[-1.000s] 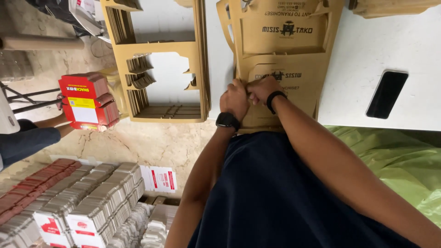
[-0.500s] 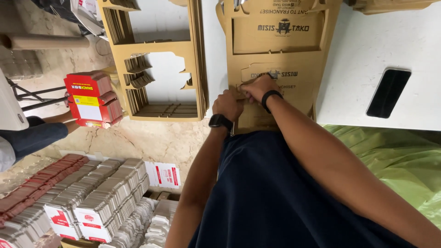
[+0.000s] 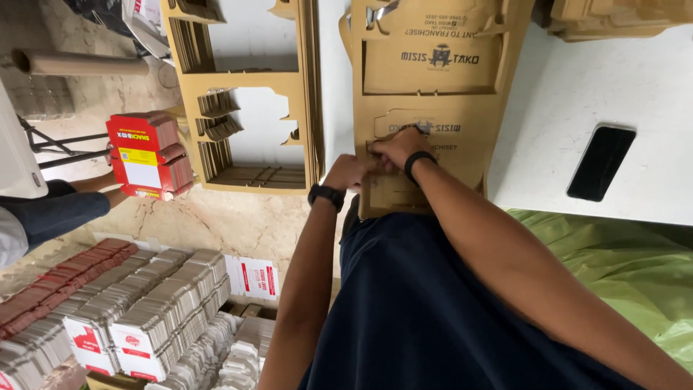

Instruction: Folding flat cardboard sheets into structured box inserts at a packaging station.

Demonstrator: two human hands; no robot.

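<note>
A brown die-cut cardboard sheet [image 3: 433, 94] with printed panels lies on the white table [image 3: 577, 94], its near end over the table's front edge. My left hand [image 3: 346, 172], with a black watch at the wrist, and my right hand [image 3: 395, 146], with a black band at the wrist, meet at the sheet's lower panel. Both hands' fingers pinch the edge of a cut-out piece in that panel. My dark blue shirt hides the sheet's bottom edge.
A stack of punched-out cardboard frames [image 3: 245, 94] lies to the left. A black phone [image 3: 600, 162] rests on the table at right. Another person's hand holds red boxes [image 3: 148, 155] at far left. Rows of flat red-and-white cartons [image 3: 123, 310] fill the floor below. Green plastic sheeting [image 3: 621, 267] lies at right.
Both my hands have shifted slightly up the sheet, working at the cut-out's edge. The red boxes at left have moved a little with the other person's hand.
</note>
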